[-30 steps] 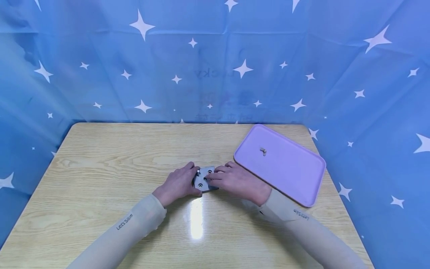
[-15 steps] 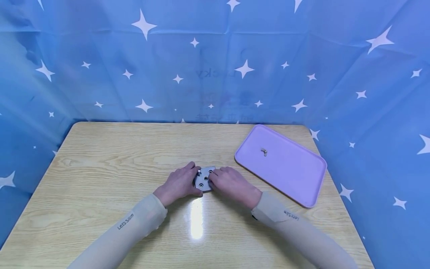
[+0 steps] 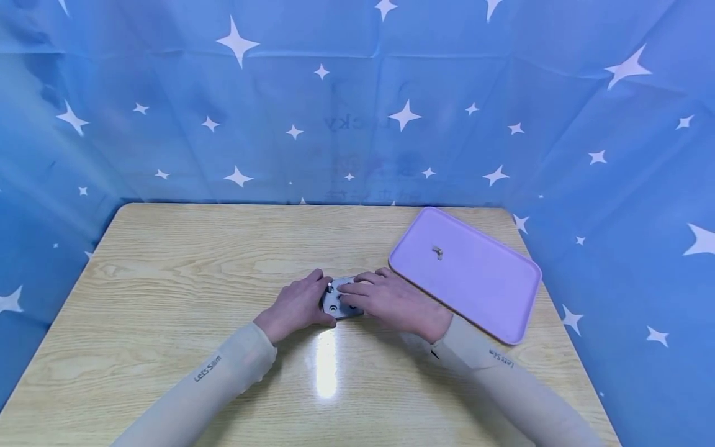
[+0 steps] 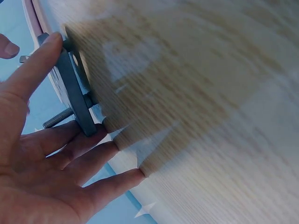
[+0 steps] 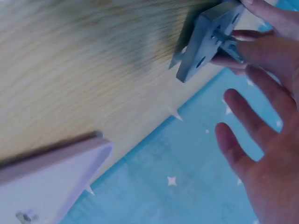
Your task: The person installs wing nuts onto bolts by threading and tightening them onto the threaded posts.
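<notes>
A grey metal plate [image 3: 334, 297] with several holes lies between both hands. My left hand [image 3: 297, 305] grips the plate's left side, thumb at the near edge and fingers at the far edge. One threaded bolt [image 4: 58, 118] stands out of the plate beside the left fingers. My right hand [image 3: 399, 303] reaches over the plate's right part. In the right wrist view, its thumb and forefinger pinch a second bolt [image 5: 229, 48] that stands in the plate's middle hole. Its other fingers are spread away from the plate. From the head view, the right fingers hide this second bolt.
A purple tray [image 3: 491, 292] lies slanted at the right of the wooden table [image 3: 212, 248]. Small metal pieces [image 3: 438, 252], apparently screws, rest in it near its left end. A blue curtain [image 3: 357, 112] with white stars hangs behind the table's far edge.
My right fingers curled in and drew toward the near side half a second ago, then stretched forward again over the plate. The left hand and the plate have stayed in place.
</notes>
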Motion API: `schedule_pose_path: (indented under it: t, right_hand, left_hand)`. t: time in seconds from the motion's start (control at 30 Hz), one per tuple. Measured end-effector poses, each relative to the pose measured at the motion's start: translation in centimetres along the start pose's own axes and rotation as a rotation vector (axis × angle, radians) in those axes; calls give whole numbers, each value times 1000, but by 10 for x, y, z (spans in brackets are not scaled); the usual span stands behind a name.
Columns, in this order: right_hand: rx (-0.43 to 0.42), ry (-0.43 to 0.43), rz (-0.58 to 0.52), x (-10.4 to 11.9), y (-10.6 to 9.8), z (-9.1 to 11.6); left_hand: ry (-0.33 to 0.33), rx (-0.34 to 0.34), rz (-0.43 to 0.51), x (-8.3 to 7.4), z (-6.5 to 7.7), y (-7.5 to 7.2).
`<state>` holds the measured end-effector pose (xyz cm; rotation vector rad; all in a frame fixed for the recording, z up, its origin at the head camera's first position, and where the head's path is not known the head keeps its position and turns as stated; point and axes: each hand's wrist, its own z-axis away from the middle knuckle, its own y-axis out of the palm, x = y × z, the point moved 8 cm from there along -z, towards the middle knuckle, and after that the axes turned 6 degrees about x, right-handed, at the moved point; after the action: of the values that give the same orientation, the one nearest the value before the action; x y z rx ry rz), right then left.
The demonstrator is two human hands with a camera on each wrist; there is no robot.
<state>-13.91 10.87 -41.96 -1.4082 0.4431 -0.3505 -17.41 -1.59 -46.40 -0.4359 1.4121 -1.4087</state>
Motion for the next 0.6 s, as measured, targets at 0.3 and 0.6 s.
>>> schedule_pose_path:
  t: [0.3,0.6]
  right_hand:
    - [15,-85,118,5,6,0]
    - [-165,41,64,5,9,-11]
  left_hand:
    - [0,3,8,1,1,0]
    - [-11,5,21,1,1,0]
